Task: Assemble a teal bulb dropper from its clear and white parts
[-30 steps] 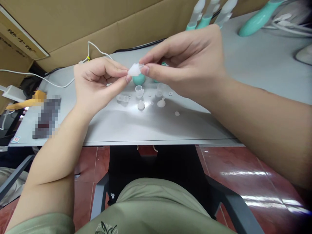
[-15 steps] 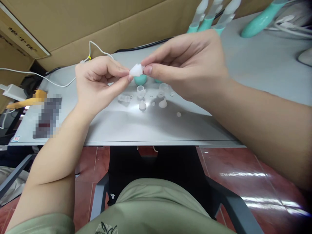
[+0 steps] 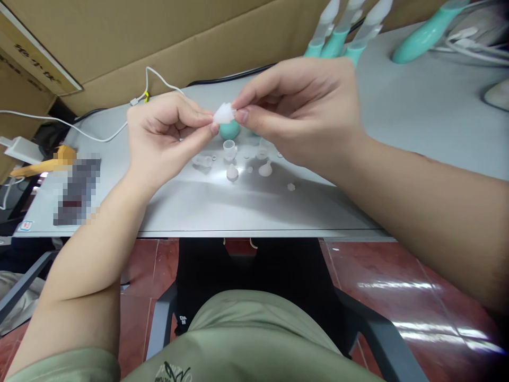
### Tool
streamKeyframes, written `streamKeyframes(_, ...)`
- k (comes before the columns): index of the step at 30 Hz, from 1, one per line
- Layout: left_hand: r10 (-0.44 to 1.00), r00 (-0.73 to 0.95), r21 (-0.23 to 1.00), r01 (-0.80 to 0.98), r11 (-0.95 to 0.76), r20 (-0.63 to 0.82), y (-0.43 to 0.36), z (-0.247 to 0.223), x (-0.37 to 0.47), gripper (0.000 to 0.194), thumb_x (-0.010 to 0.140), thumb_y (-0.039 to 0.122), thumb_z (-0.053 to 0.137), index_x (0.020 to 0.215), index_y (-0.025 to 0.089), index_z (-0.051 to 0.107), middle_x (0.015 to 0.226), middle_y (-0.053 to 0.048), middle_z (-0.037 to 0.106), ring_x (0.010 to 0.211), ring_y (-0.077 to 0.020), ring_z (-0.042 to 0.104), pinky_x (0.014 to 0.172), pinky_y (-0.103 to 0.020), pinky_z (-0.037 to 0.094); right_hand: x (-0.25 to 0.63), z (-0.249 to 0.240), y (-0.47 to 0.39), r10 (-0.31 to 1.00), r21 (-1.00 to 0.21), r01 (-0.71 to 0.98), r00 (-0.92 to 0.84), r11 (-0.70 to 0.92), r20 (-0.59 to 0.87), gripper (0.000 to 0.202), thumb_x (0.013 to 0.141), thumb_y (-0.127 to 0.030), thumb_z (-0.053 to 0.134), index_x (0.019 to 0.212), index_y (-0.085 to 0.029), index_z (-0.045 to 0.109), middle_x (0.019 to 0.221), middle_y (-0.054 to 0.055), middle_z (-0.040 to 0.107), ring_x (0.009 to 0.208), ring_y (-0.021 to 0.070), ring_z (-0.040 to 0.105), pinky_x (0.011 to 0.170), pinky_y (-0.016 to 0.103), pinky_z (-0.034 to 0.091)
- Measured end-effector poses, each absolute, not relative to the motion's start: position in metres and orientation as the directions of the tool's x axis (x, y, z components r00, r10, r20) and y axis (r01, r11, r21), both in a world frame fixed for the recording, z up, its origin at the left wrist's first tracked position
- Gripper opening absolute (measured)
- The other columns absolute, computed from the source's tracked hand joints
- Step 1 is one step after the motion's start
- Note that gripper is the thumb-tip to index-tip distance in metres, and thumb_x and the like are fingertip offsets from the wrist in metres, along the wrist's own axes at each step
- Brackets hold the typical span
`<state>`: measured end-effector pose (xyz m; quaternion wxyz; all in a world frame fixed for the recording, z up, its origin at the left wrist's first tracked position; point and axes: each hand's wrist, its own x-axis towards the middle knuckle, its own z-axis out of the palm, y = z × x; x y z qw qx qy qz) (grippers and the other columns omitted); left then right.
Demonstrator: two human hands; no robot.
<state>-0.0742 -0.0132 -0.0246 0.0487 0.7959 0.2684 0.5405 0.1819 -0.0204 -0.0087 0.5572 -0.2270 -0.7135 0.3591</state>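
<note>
Above the table, my left hand (image 3: pixel 169 130) pinches the narrow end of a white cone-shaped silicone tip (image 3: pixel 224 113) between thumb and finger. At its wider right end, the thumb and forefinger of my right hand (image 3: pixel 314 109) are closed on a small clear piece that is mostly hidden. Behind and just below the tip, a turquoise bulb (image 3: pixel 229 131) stands on the table. Nearer to me lie a clear cup-shaped part (image 3: pixel 229 150), a clear tube-like part (image 3: pixel 202 161) and two white cone tips (image 3: pixel 232 172), with several small rings and discs around them.
Several turquoise-handled pieces with clear necks and white tips (image 3: pixel 338 40) stand at the back right, beside another turquoise bulb (image 3: pixel 425 37). A white cable (image 3: pixel 99 139) runs across the left side, near a yellow tool (image 3: pixel 42 165) and a blurred-out dark object (image 3: pixel 77 191). Cardboard (image 3: pixel 167 42) forms the back wall.
Both hands have shifted very slightly, with the silicone tip a little further right. Less of the clear piece shows between the tip and my right fingers.
</note>
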Motion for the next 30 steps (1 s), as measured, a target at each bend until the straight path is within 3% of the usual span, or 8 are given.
streamKeyframes(5, 0.469, 0.250, 0.388, 0.311, -0.867, 0.847, -0.016, -0.022, -0.072, 0.052, 0.107, 0.077, 0.091, 0.095, 0.027, 0.083, 0.091, -0.003, 0.086, 0.078, -0.0186, 0.080, 0.070, -0.037, 0.067, 0.191, -0.006, -0.013, 0.723, -0.816, -0.197, -0.385, 0.543, 0.574, 0.018, 0.091, -0.052, 0.105, 0.098, -0.038, 0.095, 0.104, 0.001, 0.090, 0.099, 0.0261, 0.081, 0.090, 0.043, 0.064)
streamKeyframes(11, 0.467, 0.293, 0.408, 0.241, -0.881, 0.834, -0.014, -0.023, -0.076, 0.042, 0.105, 0.072, 0.096, 0.129, 0.038, 0.093, 0.105, -0.002, 0.090, 0.086, -0.0224, 0.083, 0.079, -0.042, 0.070, 0.193, -0.001, -0.012, 0.796, -0.899, -0.150, -0.422, 0.411, 0.434, 0.037, 0.070, -0.055, 0.113, 0.094, -0.041, 0.090, 0.101, 0.001, 0.088, 0.101, 0.0326, 0.081, 0.097, 0.051, 0.069)
streamKeyframes(13, 0.438, 0.301, 0.371, 0.254, -0.893, 0.847, -0.015, -0.022, -0.075, 0.035, 0.104, 0.072, 0.096, 0.125, 0.044, 0.096, 0.101, 0.000, 0.089, 0.084, -0.0232, 0.082, 0.074, -0.042, 0.068, 0.194, 0.003, -0.018, 0.797, -0.918, -0.174, -0.455, 0.357, 0.397, 0.034, 0.076, -0.055, 0.111, 0.100, -0.041, 0.091, 0.107, -0.001, 0.089, 0.108, 0.0311, 0.083, 0.106, 0.049, 0.071)
streamKeyframes(16, 0.404, 0.291, 0.322, 0.292, -0.901, 0.867, -0.016, -0.021, -0.073, 0.028, 0.104, 0.071, 0.096, 0.123, 0.050, 0.096, 0.095, 0.002, 0.087, 0.078, -0.0231, 0.080, 0.069, -0.043, 0.065, 0.195, 0.006, -0.026, 0.755, -0.920, -0.186, -0.527, 0.345, 0.390, 0.018, 0.098, -0.053, 0.099, 0.109, -0.040, 0.094, 0.121, -0.003, 0.090, 0.121, 0.0261, 0.085, 0.121, 0.045, 0.069)
streamKeyframes(18, 0.373, 0.289, 0.283, 0.308, -0.908, 0.882, -0.017, -0.020, -0.072, 0.024, 0.106, 0.068, 0.095, 0.121, 0.049, 0.097, 0.092, 0.003, 0.086, 0.075, -0.0214, 0.077, 0.065, -0.042, 0.062, 0.195, 0.006, -0.025, 0.742, -0.916, -0.184, -0.540, 0.356, 0.397, 0.020, 0.102, -0.053, 0.097, 0.111, -0.036, 0.095, 0.124, 0.000, 0.091, 0.124, 0.0273, 0.085, 0.125, 0.048, 0.068)
streamKeyframes(19, 0.356, 0.294, 0.262, 0.315, -0.912, 0.887, -0.017, -0.019, -0.072, 0.022, 0.107, 0.065, 0.094, 0.119, 0.047, 0.098, 0.090, 0.003, 0.086, 0.073, -0.0201, 0.075, 0.064, -0.041, 0.060, 0.194, 0.005, -0.023, 0.733, -0.894, -0.234, -0.513, 0.382, 0.447, 0.024, 0.090, -0.053, 0.106, 0.100, -0.034, 0.094, 0.114, 0.002, 0.092, 0.114, 0.0293, 0.087, 0.115, 0.049, 0.073)
streamKeyframes(21, 0.335, 0.308, 0.232, 0.327, -0.916, 0.890, -0.018, -0.017, -0.073, 0.021, 0.109, 0.061, 0.094, 0.117, 0.042, 0.099, 0.088, 0.001, 0.086, 0.071, -0.0185, 0.073, 0.063, -0.041, 0.058, 0.191, 0.002, -0.018, 0.715, -0.888, -0.254, -0.526, 0.384, 0.460, 0.028, 0.081, -0.050, 0.111, 0.099, -0.036, 0.095, 0.112, 0.002, 0.092, 0.113, 0.0306, 0.088, 0.111, 0.049, 0.075)
streamKeyframes(30, 0.433, 0.324, 0.294, 0.400, -0.868, 0.841, -0.029, -0.013, -0.071, 0.029, 0.110, 0.066, 0.088, 0.112, 0.039, 0.098, 0.090, -0.002, 0.086, 0.078, -0.0225, 0.076, 0.071, -0.044, 0.065, 0.189, -0.004, -0.011, 0.731, -0.893, -0.239, -0.513, 0.381, 0.449, 0.023, 0.081, -0.045, 0.111, 0.096, -0.040, 0.096, 0.109, 0.000, 0.092, 0.108, 0.0289, 0.087, 0.102, 0.047, 0.074)
